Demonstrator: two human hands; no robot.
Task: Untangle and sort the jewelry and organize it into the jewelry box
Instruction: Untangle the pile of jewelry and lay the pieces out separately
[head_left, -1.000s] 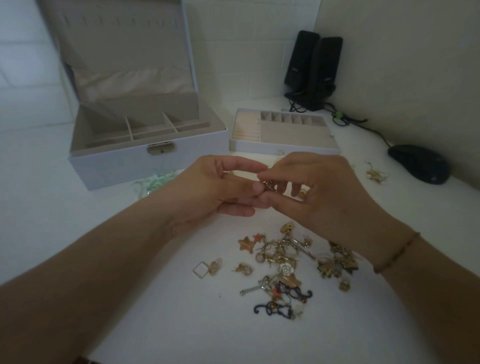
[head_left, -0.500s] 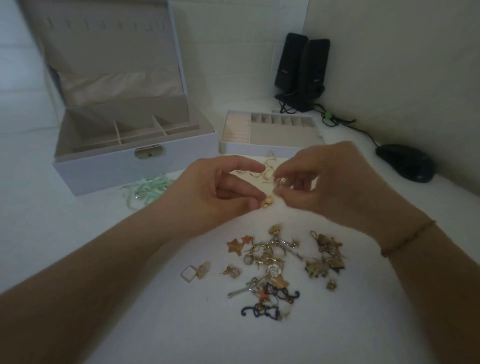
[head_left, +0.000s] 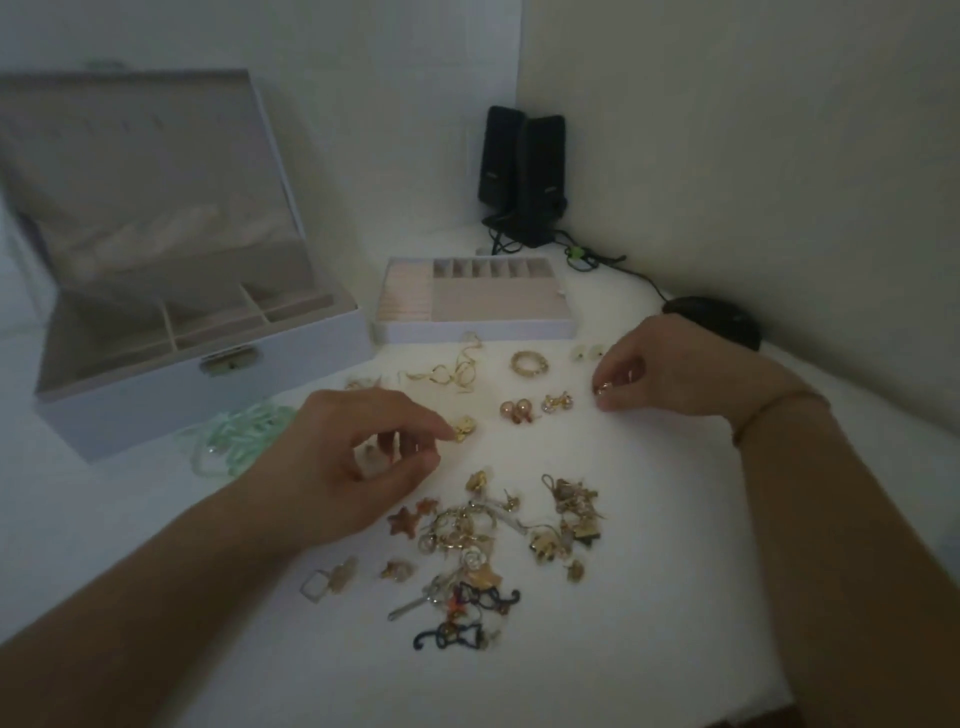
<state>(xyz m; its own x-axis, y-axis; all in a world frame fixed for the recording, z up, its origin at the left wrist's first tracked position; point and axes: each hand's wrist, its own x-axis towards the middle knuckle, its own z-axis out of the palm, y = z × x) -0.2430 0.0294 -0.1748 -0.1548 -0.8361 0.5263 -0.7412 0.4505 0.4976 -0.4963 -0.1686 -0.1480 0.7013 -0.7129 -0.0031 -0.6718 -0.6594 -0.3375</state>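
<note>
Left hand (head_left: 358, 457) pinches gold earring (head_left: 462, 429) — at fingertips.

A small gold earring (head_left: 464, 429) is pinched at the fingertips of the left hand (head_left: 363, 457), low over the white table (head_left: 649, 597). A second small earring (head_left: 605, 388) is pinched by the right hand (head_left: 670, 371). A tangled jewelry pile (head_left: 493, 545) is seen below both hands. The open jewelry box (head_left: 171, 332) and its removed tray (head_left: 475, 304) are positioned behind.

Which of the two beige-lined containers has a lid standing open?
The large white jewelry box on the left with the brass clasp; its hinged lid stands upright. The small white divided tray beside it has no lid.
</note>
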